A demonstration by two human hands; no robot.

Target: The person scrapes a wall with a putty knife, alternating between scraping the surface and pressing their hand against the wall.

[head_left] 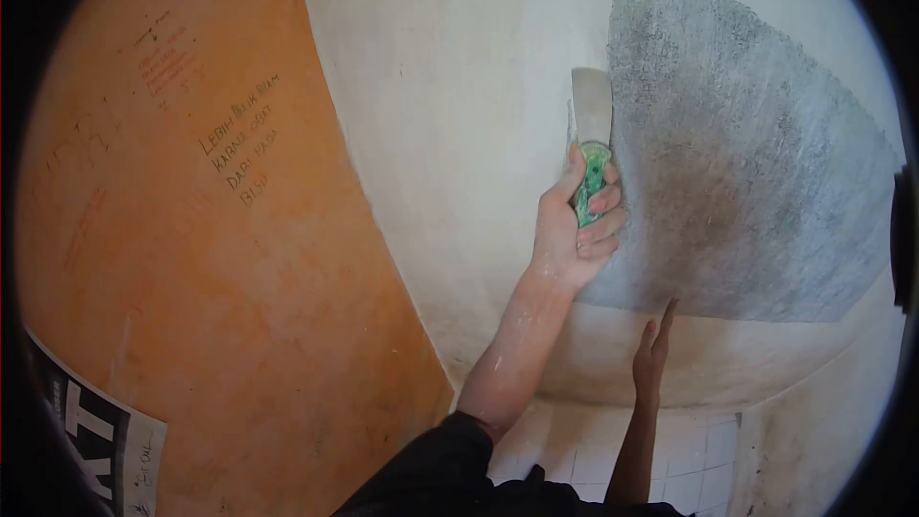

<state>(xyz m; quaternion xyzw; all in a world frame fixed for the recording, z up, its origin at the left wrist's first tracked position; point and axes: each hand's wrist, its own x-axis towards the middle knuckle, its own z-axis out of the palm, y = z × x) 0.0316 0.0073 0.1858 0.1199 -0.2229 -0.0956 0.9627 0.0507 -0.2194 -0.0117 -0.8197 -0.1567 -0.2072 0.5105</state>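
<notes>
My left hand point(582, 220) is wrapped round the green handle of a putty knife point(593, 105), its thumb along the handle's left side. The broad metal blade points up and lies over the white wall point(459, 86), beside the left edge of a rough grey patch point(728, 153). Pale specks mark my left wrist and forearm. Lower and to the right, my right hand point(653, 349) is raised with thumb and fingers apart and nothing in it. Its fingertips overlap the patch's lower edge; whether they touch the wall is unclear.
An orange wall point(268, 306) with handwriting fills the left side. A black and white printed sheet point(105, 440) is at the bottom left. White tiles point(689, 455) show below, and a dark object point(903, 239) stands at the right edge.
</notes>
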